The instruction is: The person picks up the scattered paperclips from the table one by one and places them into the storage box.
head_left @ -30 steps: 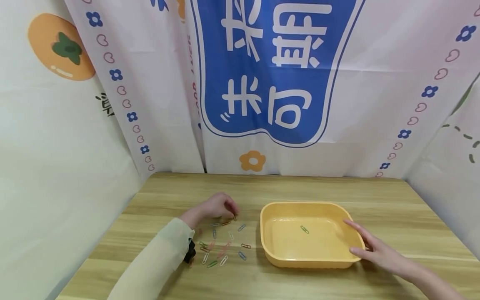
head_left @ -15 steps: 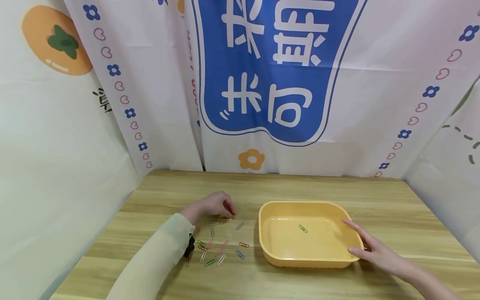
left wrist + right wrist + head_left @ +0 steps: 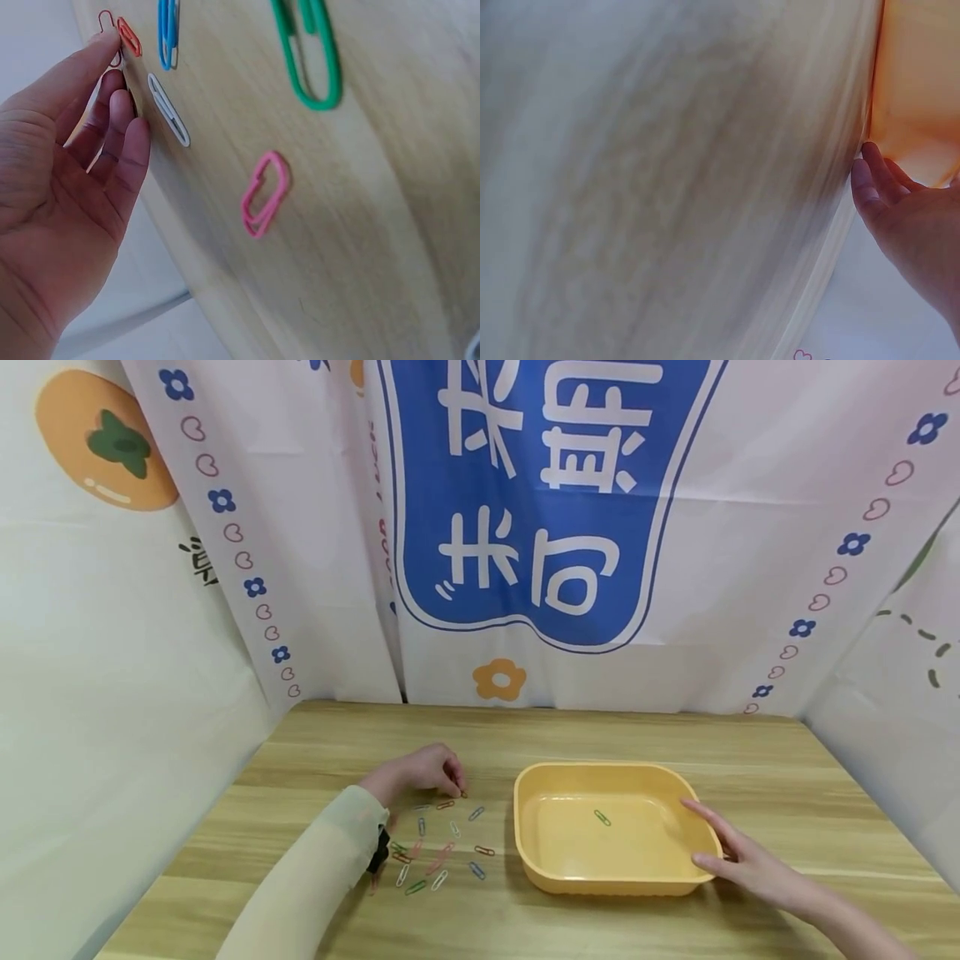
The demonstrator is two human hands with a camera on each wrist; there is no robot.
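Note:
My left hand point(image 3: 431, 770) is over the far side of a scatter of coloured paper clips. Its thumb and index finger pinch a dark red paper clip point(image 3: 106, 20), its wire loop showing past the thumb tip. An orange-red paper clip point(image 3: 130, 36) lies right beside those fingertips, with a white one point(image 3: 169, 109) and a blue one point(image 3: 168, 34) close by. At the right, my right hand point(image 3: 746, 860) holds the near right corner of a yellow plastic basin point(image 3: 618, 888), index finger and thumb over its rim. One green paper clip point(image 3: 602, 817) lies in the basin.
Several more paper clips, among them a pink point(image 3: 265, 195) and a green point(image 3: 313, 52), lie on the wood-grain table point(image 3: 360, 727) between left forearm and basin. A printed cloth point(image 3: 465, 685) hangs along the table's back edge, with white cloth at both sides.
The head view has shifted slightly. My left hand keeps its pinch on the red paper clip at nearly the same spot, and my right hand stays on the basin.

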